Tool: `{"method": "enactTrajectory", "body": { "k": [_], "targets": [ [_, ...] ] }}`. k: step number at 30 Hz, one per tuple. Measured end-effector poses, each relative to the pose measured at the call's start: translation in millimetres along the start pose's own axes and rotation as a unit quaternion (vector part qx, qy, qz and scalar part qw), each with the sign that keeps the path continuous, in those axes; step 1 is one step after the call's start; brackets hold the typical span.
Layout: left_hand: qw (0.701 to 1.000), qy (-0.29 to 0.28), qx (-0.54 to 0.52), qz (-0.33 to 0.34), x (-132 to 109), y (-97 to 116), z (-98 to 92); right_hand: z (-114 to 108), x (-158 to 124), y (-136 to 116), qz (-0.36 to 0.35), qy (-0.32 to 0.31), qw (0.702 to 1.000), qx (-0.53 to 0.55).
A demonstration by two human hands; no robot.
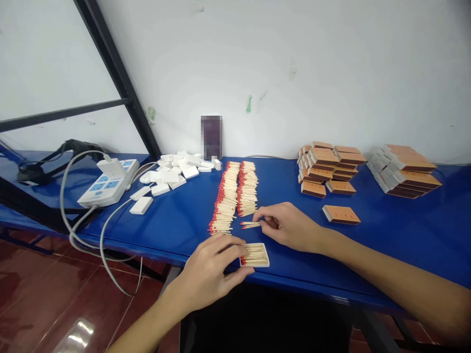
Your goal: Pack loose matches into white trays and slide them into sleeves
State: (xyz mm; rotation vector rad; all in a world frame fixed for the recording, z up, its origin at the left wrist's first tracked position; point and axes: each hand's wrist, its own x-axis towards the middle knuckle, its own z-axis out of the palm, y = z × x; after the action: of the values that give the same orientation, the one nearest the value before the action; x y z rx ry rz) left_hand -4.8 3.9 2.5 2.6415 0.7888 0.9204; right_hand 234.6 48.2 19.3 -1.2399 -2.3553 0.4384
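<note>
My left hand rests at the near edge of the blue table, fingers curled round the left end of a small white tray of matches. My right hand lies just beyond it, fingertips pinching a few red-tipped matches that lie on the table. Two long rows of matches run away from me right behind those few.
A heap of white inner trays lies at the back left beside a white power strip with grey cables. Orange matchbox sleeves are stacked at the back right, one lone sleeve nearer, a second stack at far right.
</note>
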Motion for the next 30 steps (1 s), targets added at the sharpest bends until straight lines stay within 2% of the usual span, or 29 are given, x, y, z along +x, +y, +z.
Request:
{"method": "enactTrajectory", "body": {
  "k": [21,30],
  "targets": [
    [1.0,0.014,0.005,0.011,-0.5,-2.2,2.1,0.7,-2.2,3.3,-0.023,0.007,1.0,-0.012],
    [1.0,-0.003,0.012,-0.02,-0.4,2.0,0.5,1.9,-3.2,-0.5,-0.027,0.01,0.999,-0.024]
  ]
}}
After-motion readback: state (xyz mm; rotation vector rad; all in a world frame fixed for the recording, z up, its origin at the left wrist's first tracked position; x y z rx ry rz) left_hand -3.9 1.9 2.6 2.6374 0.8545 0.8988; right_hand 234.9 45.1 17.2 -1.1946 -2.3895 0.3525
